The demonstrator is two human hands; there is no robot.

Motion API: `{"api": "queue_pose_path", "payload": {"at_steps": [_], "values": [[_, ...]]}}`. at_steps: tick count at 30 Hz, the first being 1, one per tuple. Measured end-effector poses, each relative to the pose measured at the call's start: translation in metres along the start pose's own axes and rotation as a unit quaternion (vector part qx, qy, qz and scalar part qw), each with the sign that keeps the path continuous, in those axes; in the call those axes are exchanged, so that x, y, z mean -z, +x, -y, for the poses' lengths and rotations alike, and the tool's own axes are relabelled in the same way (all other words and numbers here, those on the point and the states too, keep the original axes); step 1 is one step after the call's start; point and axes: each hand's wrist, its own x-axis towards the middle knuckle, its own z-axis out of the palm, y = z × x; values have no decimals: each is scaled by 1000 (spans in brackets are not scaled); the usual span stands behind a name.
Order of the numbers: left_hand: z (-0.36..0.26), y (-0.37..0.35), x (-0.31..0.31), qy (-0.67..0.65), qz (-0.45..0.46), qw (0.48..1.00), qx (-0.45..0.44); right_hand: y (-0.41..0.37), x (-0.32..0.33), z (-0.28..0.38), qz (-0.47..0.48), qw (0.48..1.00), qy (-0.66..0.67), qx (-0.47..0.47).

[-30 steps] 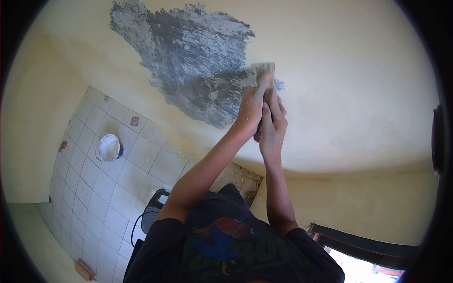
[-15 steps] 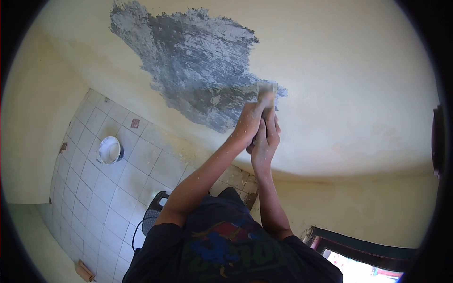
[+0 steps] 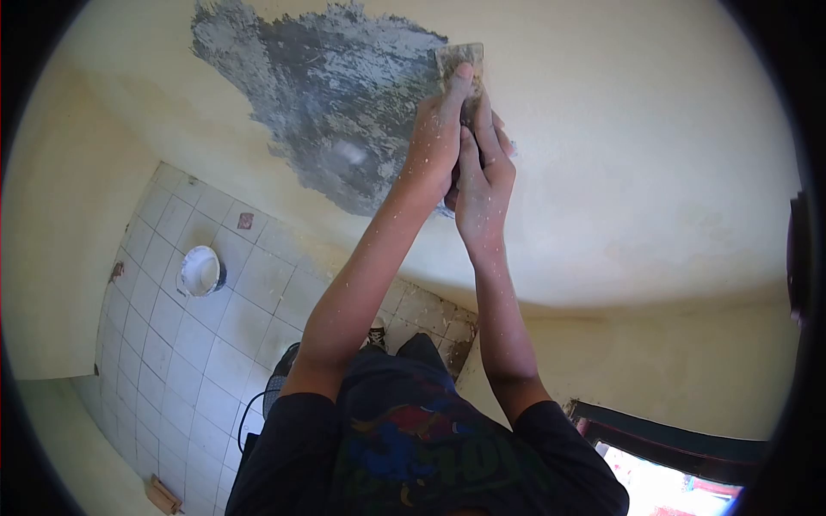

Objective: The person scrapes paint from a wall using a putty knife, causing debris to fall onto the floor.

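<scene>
My left hand (image 3: 434, 142) and my right hand (image 3: 484, 189) are closed together round a putty knife (image 3: 460, 57). Its broad, stained blade lies against the wall at the right upper edge of a rough grey patch (image 3: 335, 95). One finger or thumb of the left hand presses along the blade. Lower down, the right hand wraps the handle, which the hands mostly hide. Pale specks dot both hands and forearms.
The cream wall (image 3: 628, 155) surrounds the patch. On the tiled floor (image 3: 189, 344) stand a white bucket (image 3: 200, 272) and, partly behind my arm, a dark stool-like object (image 3: 277, 374). A brown block (image 3: 162, 496) lies lower left. A dark-framed opening (image 3: 680, 447) is lower right.
Both hands have moved the putty knife up along the right side of the grey patch. My arms are stretched further out, and the blade is now clearly visible.
</scene>
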Motion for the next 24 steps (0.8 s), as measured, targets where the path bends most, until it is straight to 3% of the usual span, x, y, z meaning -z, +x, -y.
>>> {"api": "queue_pose_path", "payload": {"at_steps": [3,5,7,9,10,13,14,18,22,24], "values": [[22,0,17,19,-9,1000,15,-14,-3,-12,-15,997,-60,47],[51,-10,30,84,-40,996,9,-38,-3,-40,-11,997,-66,31],[82,-11,44,146,-73,987,7,-61,-3,-70,-42,997,12,-64],[106,-7,56,165,-46,985,19,-56,-3,-81,-38,999,0,-29],[93,-6,51,143,-43,988,22,-51,-4,-78,-40,999,-13,5],[50,-2,36,34,-12,999,31,-30,-9,-38,-10,999,7,-41],[42,-4,35,59,-21,998,29,-29,-12,-41,-20,999,-36,-20],[69,-9,56,180,13,983,16,-56,-25,-59,-83,996,9,4],[70,-6,58,202,-10,979,-5,-55,-28,-65,-61,998,11,-14],[48,-8,55,155,45,985,57,-53,-38,-63,-98,994,19,-33]]}}
